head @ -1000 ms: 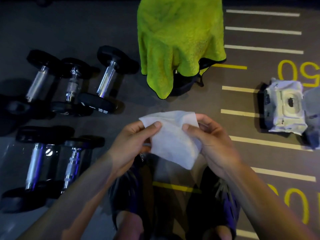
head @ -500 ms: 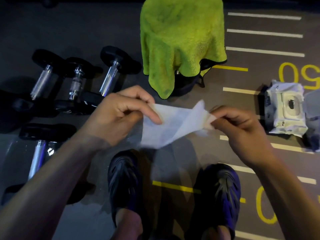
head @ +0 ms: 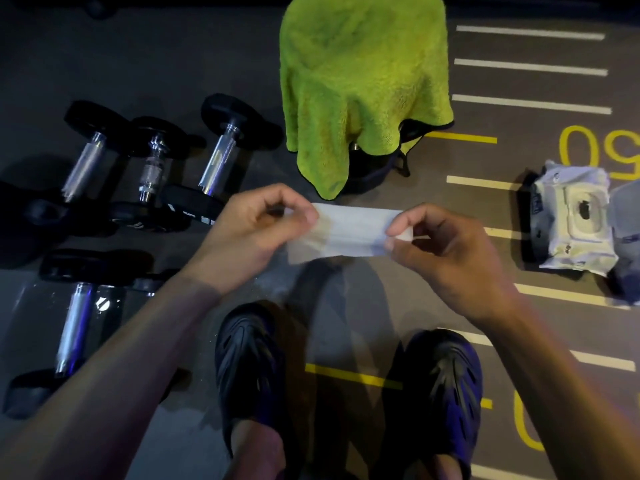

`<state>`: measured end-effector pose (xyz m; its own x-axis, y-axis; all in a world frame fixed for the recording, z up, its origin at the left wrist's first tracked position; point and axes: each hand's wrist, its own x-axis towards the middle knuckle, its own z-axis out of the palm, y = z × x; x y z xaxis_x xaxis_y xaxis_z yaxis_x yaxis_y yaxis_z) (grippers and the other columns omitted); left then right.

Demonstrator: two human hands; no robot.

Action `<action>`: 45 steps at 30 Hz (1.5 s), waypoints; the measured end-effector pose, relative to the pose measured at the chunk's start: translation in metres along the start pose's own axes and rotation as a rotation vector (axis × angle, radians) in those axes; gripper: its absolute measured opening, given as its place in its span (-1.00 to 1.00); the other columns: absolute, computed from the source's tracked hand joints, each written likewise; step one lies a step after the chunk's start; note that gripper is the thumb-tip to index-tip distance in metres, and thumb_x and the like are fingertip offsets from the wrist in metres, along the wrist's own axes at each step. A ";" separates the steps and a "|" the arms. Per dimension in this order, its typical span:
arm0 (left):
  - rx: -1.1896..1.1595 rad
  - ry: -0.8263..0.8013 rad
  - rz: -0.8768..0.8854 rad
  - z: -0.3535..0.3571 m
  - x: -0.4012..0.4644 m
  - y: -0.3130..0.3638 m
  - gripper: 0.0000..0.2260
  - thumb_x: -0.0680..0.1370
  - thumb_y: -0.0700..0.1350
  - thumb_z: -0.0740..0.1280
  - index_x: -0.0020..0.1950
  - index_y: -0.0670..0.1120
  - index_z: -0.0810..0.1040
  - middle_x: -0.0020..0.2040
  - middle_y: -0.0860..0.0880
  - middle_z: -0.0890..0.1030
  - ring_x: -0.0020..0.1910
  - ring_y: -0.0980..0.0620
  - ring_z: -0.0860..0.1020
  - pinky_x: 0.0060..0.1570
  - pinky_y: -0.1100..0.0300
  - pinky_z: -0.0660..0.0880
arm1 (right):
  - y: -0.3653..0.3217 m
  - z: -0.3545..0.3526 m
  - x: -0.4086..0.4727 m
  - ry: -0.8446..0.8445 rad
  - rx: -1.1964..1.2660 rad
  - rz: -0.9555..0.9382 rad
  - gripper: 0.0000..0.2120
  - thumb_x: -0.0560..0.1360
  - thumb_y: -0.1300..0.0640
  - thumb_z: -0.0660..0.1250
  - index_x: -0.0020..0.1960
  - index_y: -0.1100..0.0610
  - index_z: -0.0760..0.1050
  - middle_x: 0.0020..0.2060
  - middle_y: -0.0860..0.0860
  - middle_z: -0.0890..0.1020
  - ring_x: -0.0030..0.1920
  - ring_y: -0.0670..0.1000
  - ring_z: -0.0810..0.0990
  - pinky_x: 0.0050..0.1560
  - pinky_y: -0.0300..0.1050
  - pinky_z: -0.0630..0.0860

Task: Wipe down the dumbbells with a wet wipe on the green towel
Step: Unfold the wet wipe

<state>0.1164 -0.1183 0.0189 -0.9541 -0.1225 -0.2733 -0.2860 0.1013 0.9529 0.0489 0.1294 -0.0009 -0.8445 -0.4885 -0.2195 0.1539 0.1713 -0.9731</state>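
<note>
Above the shoes | wet wipe [head: 349, 232] white, stretched flat, perhaps folded | left hand [head: 256, 233], right hand [head: 446, 251] fingers pinching ends

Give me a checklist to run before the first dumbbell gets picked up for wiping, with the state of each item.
1. Wipe in hand: ok, the left hand and right hand each pinch one end, and it is stretched between them.
2. A hand free to lift a dumbbell: not ok, both hold the wipe.
3. Green towel ready as a work surface: not ok, it is draped over a dark bag, not laid flat.
4. Dumbbells within reach: ok, probably; the nearest dumbbell lies just beyond the left hand.
5. Wipe still moist: cannot tell.
6. Wipe pack closed: not ok, its opening shows.
</note>
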 end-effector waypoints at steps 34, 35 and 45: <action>0.148 -0.367 -0.083 -0.006 0.032 -0.012 -0.83 0.59 -0.03 0.49 0.08 -0.09 0.63 -0.06 -0.11 0.70 -0.02 0.11 0.62 0.06 0.24 0.53 | -0.031 0.019 0.052 -0.056 0.198 0.147 -0.90 0.59 0.16 0.36 -0.09 0.13 0.59 -0.28 0.04 0.69 -0.28 -0.03 0.68 -0.31 -0.19 0.61; 0.158 -0.333 -0.057 -0.005 0.034 -0.013 -0.87 0.60 -0.07 0.47 0.03 -0.12 0.63 -0.12 -0.08 0.68 -0.08 0.12 0.59 0.01 0.27 0.51 | -0.031 0.020 0.055 -0.058 0.211 0.145 -0.91 0.58 0.15 0.37 -0.08 0.13 0.60 -0.28 0.05 0.69 -0.27 -0.04 0.67 -0.30 -0.19 0.61; 0.013 -0.156 -0.030 -0.021 0.030 -0.033 -0.85 0.58 -0.15 0.44 0.07 -0.22 0.64 -0.08 -0.25 0.70 -0.11 0.02 0.59 -0.02 0.18 0.52 | -0.006 0.063 0.063 -0.235 0.610 0.639 -0.50 0.40 -0.15 0.46 0.23 0.11 0.65 0.25 0.17 0.68 0.21 0.14 0.64 0.36 0.10 0.48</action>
<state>0.0988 -0.1460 -0.0185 -0.9469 0.0288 -0.3202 -0.3152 0.1132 0.9423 0.0275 0.0434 -0.0136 -0.3894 -0.6290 -0.6728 0.8573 0.0196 -0.5145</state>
